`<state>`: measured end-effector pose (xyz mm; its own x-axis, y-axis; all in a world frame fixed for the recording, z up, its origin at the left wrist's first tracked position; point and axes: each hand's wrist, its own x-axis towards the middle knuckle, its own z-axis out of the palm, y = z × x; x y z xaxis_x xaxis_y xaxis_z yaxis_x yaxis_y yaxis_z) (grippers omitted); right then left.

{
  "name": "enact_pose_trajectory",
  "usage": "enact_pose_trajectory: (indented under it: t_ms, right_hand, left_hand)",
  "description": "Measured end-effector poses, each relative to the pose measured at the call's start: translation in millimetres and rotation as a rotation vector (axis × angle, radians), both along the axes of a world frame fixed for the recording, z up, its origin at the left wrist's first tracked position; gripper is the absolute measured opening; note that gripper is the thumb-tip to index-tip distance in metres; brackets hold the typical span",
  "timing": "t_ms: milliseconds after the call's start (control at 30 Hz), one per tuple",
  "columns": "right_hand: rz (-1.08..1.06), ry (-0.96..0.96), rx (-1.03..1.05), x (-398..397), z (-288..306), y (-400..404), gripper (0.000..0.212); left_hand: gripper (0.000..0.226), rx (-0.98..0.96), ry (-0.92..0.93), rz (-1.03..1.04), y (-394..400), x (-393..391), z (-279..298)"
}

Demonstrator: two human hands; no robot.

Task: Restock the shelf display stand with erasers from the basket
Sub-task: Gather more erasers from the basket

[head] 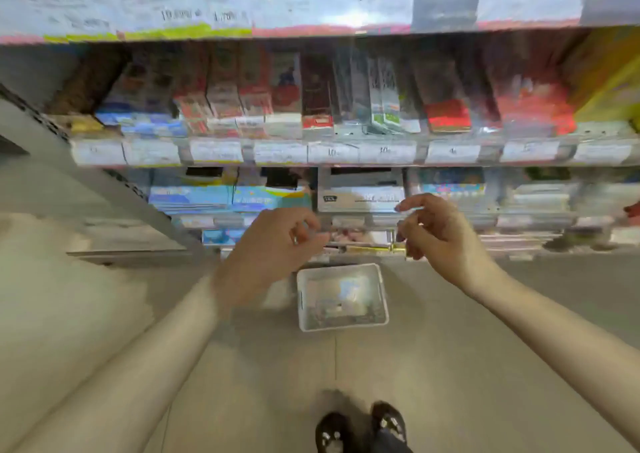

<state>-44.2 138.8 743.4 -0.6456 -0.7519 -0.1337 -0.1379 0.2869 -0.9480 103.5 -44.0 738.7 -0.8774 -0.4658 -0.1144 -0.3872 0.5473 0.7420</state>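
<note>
basket (382, 300) on floor (450, 366) below left hand (273, 241), right hand (436, 231)

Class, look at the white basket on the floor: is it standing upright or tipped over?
Upright. The white basket sits flat on the floor below both hands, its open top facing the camera and all four rim edges visible.

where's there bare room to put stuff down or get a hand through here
Bare floor lies open right of the white basket and between the basket and the shoes. More bare floor lies left of the basket. The shelf tiers are packed edge to edge, and both hands crowd the lower tier.
</note>
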Motion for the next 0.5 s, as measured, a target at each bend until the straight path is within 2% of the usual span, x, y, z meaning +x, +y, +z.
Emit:
enact_pose_trajectory:
  t_ms: [100,200,333,500]
  right_hand:
    - [0.012,0.005,0.167,3,-88,-2,0.030]
    - [0.029,-0.017,0.328,1,-200,5,0.027]
    - [0.135,0.078,0.561,3,-353,13,0.016]
    - [0.198,0.074,0.719,4,-514,8,0.023]
  left_hand:
    - [0.009,0.066,-0.066,0.077,-4,7,-87]
    - [0.023,0.137,-0.164,0.157,-4,14,-193]
    - [0.024,0.192,-0.354,0.211,5,20,-343]
    - [0.036,0.257,-0.478,0.252,17,14,-497]
